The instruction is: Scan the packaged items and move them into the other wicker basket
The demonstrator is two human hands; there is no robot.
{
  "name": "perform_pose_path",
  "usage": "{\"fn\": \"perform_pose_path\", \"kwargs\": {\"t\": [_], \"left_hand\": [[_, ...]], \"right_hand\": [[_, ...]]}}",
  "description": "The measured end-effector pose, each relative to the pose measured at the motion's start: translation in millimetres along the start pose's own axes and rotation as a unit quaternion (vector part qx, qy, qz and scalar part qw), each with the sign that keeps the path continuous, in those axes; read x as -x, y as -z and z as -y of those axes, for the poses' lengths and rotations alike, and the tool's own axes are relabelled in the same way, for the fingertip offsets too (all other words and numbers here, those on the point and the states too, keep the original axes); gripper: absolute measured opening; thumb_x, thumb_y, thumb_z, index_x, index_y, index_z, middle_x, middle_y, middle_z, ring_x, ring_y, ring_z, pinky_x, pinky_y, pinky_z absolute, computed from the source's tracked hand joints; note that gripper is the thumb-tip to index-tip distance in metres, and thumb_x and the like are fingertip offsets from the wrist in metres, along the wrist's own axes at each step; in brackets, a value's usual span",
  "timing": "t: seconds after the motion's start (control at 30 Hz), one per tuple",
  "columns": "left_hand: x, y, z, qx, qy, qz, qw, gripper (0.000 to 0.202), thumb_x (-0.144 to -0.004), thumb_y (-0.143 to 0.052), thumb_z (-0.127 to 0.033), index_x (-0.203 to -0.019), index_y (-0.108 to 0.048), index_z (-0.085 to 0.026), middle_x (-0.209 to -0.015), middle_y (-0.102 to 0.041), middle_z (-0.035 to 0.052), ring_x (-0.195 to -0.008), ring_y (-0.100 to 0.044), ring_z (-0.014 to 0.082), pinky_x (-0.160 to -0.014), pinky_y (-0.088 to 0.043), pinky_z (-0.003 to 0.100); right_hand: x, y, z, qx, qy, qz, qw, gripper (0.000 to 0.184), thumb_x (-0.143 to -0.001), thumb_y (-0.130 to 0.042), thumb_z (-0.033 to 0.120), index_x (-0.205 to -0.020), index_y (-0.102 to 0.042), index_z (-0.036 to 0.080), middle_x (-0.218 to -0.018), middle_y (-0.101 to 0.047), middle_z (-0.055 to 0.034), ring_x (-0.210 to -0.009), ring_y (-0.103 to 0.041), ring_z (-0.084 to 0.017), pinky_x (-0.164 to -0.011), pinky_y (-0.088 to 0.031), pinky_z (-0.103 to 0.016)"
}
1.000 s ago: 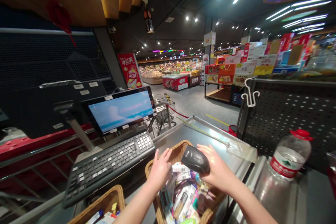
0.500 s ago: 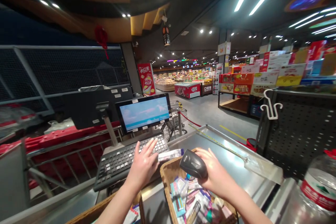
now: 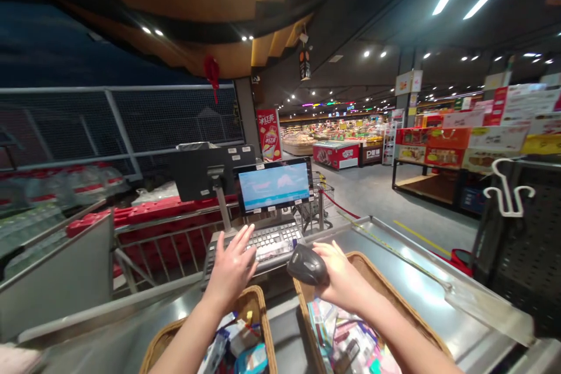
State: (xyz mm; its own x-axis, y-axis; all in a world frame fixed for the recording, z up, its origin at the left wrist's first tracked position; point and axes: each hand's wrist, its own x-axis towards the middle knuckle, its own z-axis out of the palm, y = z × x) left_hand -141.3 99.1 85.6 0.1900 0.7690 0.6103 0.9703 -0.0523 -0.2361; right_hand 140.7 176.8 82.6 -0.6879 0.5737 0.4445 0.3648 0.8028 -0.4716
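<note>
My left hand [image 3: 233,266] is open, fingers spread, over the left part of the black keyboard [image 3: 280,234]. Whether its fingertips touch the keys I cannot tell. A slim, light-coloured package [image 3: 275,250] lies along the keyboard's front, just right of that hand. My right hand [image 3: 339,273] is wrapped round a black barcode scanner [image 3: 307,266], whose head points left. Below it is a wicker basket [image 3: 302,298] filled with small packaged goods [image 3: 346,333]. Another wicker basket [image 3: 268,327] with small packages stands under my left forearm.
Behind the keyboard stands a lit monitor [image 3: 275,187], with a second dark screen [image 3: 199,172] to its left. The metal counter [image 3: 394,280] runs to the right. A white hook [image 3: 504,193] hangs on a black perforated panel [image 3: 539,245]. Metal railings [image 3: 175,257] stand at left.
My view has turned left, so the scene shifts right and more of the left basket shows. My right hand still grips the scanner; my left hand stays over the keyboard, farther along its left side.
</note>
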Motion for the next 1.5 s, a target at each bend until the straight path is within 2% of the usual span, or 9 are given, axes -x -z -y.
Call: {"fn": "perform_pose_path", "kwargs": {"t": [0.17, 0.33, 0.43, 0.63, 0.83, 1.07, 1.27, 1.43, 1.5], "left_hand": [[17.4, 9.3, 12.1, 0.002, 0.018, 0.004, 1.0, 0.015, -0.084, -0.057, -0.018, -0.096, -0.065, -0.023, -0.153, -0.04, 0.0137, -0.139, -0.041, 0.0319, -0.117, -0.002, 0.063], [30.5, 14.1, 21.8, -0.012, 0.027, 0.006, 1.0, 0.016, -0.085, -0.056, -0.018, -0.097, -0.065, -0.022, -0.153, -0.039, 0.0139, -0.138, -0.042, 0.0325, -0.117, -0.002, 0.063], [37.3, 17.3, 25.3, -0.019, 0.028, 0.0, 0.999, 0.014, -0.083, -0.057, -0.017, -0.094, -0.065, -0.021, -0.152, -0.041, 0.015, -0.138, -0.043, 0.033, -0.117, -0.002, 0.063], [49.4, 24.7, 30.6, -0.022, 0.038, -0.028, 0.999, 0.012, -0.085, -0.056, -0.019, -0.091, -0.067, -0.021, -0.148, -0.047, 0.0141, -0.134, -0.049, 0.0309, -0.117, -0.008, 0.063], [73.0, 22.4, 38.4, -0.025, 0.044, -0.004, 0.999, 0.011, -0.085, -0.057, -0.022, -0.09, -0.067, -0.022, -0.149, -0.046, 0.0144, -0.133, -0.049, 0.0317, -0.116, -0.011, 0.065], [123.2, 12.8, 34.8, 0.014, 0.065, 0.097, 0.993, 0.011, -0.083, -0.058, -0.021, -0.088, -0.068, -0.021, -0.149, -0.045, 0.017, -0.135, -0.046, 0.0333, -0.113, -0.015, 0.07], [168.1, 5.9, 25.8, 0.089, 0.09, 0.206, 0.97, 0.006, -0.08, -0.063, -0.023, -0.081, -0.069, -0.022, -0.149, -0.045, 0.0143, -0.136, -0.044, 0.0335, -0.114, -0.013, 0.07], [185.7, 2.3, 21.5, 0.135, 0.078, 0.304, 0.94, 0.003, -0.075, -0.067, -0.022, -0.077, -0.07, -0.023, -0.146, -0.051, 0.0106, -0.138, -0.043, 0.0344, -0.114, -0.011, 0.07], [187.3, -0.6, 21.4, 0.14, 0.07, 0.331, 0.931, 0.009, -0.073, -0.069, -0.022, -0.082, -0.071, -0.024, -0.147, -0.05, 0.0105, -0.139, -0.04, 0.0353, -0.113, -0.013, 0.071]], "right_hand": [[-5.3, -10.9, 10.8, -0.009, 0.015, 0.005, 1.0, 0.051, -0.059, -0.058, 0.01, -0.107, -0.069, 0.023, -0.118, -0.067, -0.0096, -0.128, -0.049, -0.037, -0.114, -0.016, -0.062], [-11.3, -16.7, 20.0, -0.009, 0.032, 0.01, 0.999, 0.043, -0.058, -0.058, 0.01, -0.098, -0.07, 0.022, -0.11, -0.069, -0.0089, -0.126, -0.051, -0.036, -0.114, -0.017, -0.061], [-13.2, -22.9, 24.4, -0.009, 0.037, 0.02, 0.999, 0.041, -0.056, -0.056, 0.009, -0.093, -0.07, 0.022, -0.115, -0.068, -0.009, -0.127, -0.05, -0.037, -0.115, -0.016, -0.062], [-16.6, -37.0, 30.8, -0.025, 0.036, 0.031, 0.999, 0.042, -0.054, -0.055, 0.008, -0.092, -0.069, 0.021, -0.115, -0.068, -0.0102, -0.127, -0.05, -0.037, -0.115, -0.015, -0.062], [-20.3, -46.5, 42.2, -0.022, 0.054, 0.035, 0.998, 0.037, -0.056, -0.056, 0.009, -0.089, -0.067, 0.021, -0.111, -0.068, -0.0088, -0.122, -0.053, -0.034, -0.113, -0.023, -0.057], [-16.4, -66.3, 49.1, -0.026, 0.053, 0.072, 0.996, 0.042, -0.057, -0.057, 0.011, -0.098, -0.066, 0.021, -0.116, -0.067, -0.0102, -0.119, -0.055, -0.031, -0.113, -0.025, -0.056], [-9.6, -85.2, 50.6, -0.023, 0.046, 0.101, 0.994, 0.041, -0.059, -0.06, 0.013, -0.099, -0.067, 0.02, -0.118, -0.066, -0.0121, -0.122, -0.054, -0.033, -0.113, -0.023, -0.06], [-4.7, -92.8, 53.0, -0.024, 0.048, 0.115, 0.992, 0.034, -0.061, -0.062, 0.013, -0.094, -0.067, 0.019, -0.114, -0.068, -0.0115, -0.12, -0.055, -0.033, -0.112, -0.027, -0.056], [-2.1, -92.3, 53.0, -0.025, 0.049, 0.117, 0.992, 0.03, -0.062, -0.063, 0.013, -0.091, -0.067, 0.02, -0.111, -0.068, -0.0108, -0.12, -0.055, -0.032, -0.112, -0.028, -0.054]]}}
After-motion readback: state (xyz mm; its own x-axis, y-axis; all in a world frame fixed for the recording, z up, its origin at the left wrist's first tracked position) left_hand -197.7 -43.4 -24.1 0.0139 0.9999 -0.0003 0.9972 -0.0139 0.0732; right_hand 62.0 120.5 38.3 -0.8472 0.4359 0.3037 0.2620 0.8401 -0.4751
